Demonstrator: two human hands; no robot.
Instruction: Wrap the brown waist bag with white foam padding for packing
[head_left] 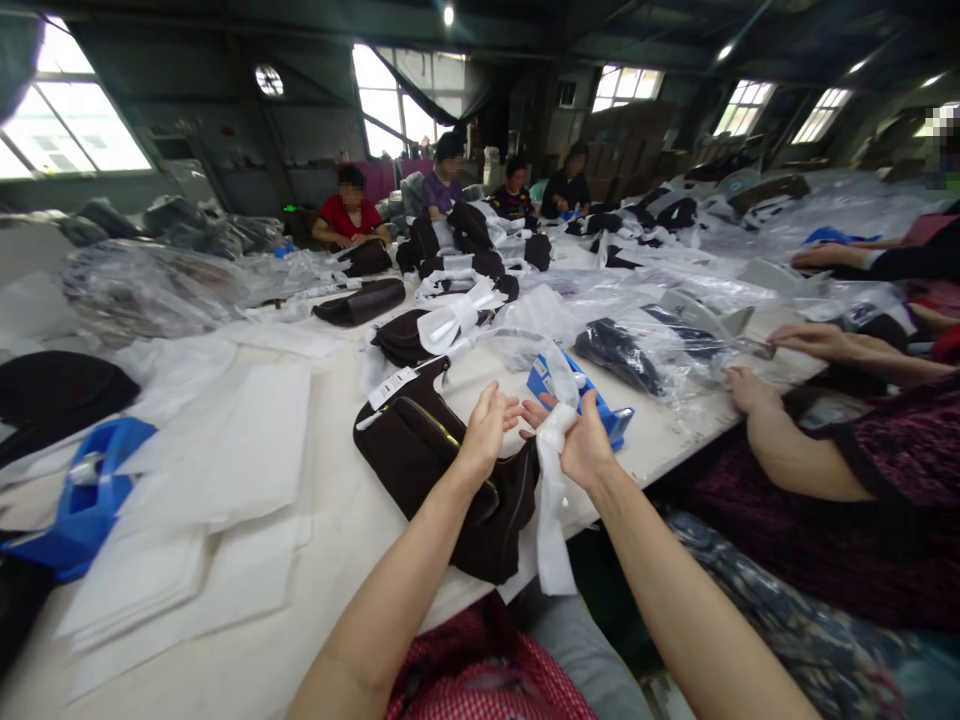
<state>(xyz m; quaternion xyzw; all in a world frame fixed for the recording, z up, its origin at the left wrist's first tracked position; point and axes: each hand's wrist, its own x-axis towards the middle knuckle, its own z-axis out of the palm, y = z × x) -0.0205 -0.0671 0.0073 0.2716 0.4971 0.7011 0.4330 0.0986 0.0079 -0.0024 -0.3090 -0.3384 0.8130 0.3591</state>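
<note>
Dark bag [401, 455] is lying on the pale table [336, 500] at its near edge, right before the person, likely so both hands can reach it. Left hand [489, 430] is standing above the bag's right side, fingers loosely extended, gripping nothing visible. Right hand [586, 445] is facing inward, a white strip [553, 500] crossing its palm and hanging past the table edge; cannot tell whether the fingers are pinching it. Blue tape dispenser [619, 426] is sitting just behind the right hand, probably for quick access. Paper sheets [225, 440] are lying stacked at left, apart from the bag, perhaps leaving working room.

Materials: bag is looking matte, soft, slightly slumped; its zip [427, 422] is shining gold. Strip is drooping, thin and limp. Clear plastic [705, 385] is crinkling beyond.
</note>
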